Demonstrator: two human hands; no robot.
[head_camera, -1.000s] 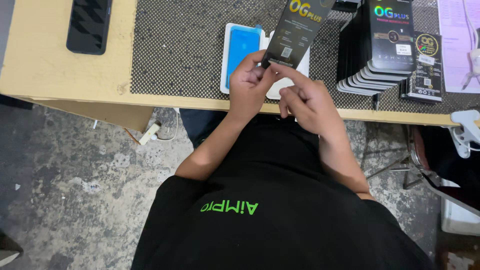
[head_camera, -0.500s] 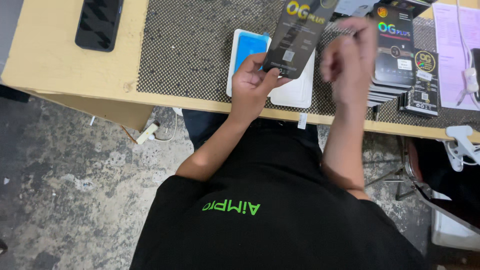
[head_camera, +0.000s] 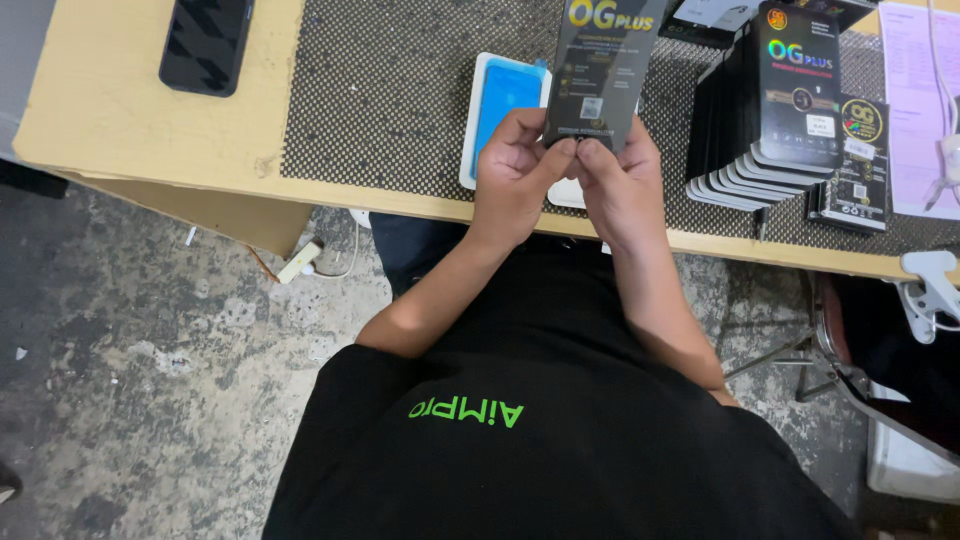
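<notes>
Two hands, both mine, meet at the bottom edge of a flat black retail box (head_camera: 600, 75), the slim kind that holds a phone screen protector. My left hand (head_camera: 515, 180) pinches the lower left corner between thumb and fingers; my right hand (head_camera: 620, 185) pinches the lower right, thumbs nearly touching at the middle. The box stands tilted away from me above my knuckles, over a black dotted mat (head_camera: 400, 110) on the wooden table (head_camera: 130, 130).

Just beyond my left fingers, partly under the box, lies a white tray with a blue sheet (head_camera: 505, 105). To the right of my right hand, near but apart, a fanned stack of matching black boxes (head_camera: 770, 130) leans. Well off to my left rests a dark phone (head_camera: 205, 45).

I judge the box light and stiff, with smooth, slightly slippery card; its contents are likely brittle, so the edges are the safest hold, not the flat faces.
</notes>
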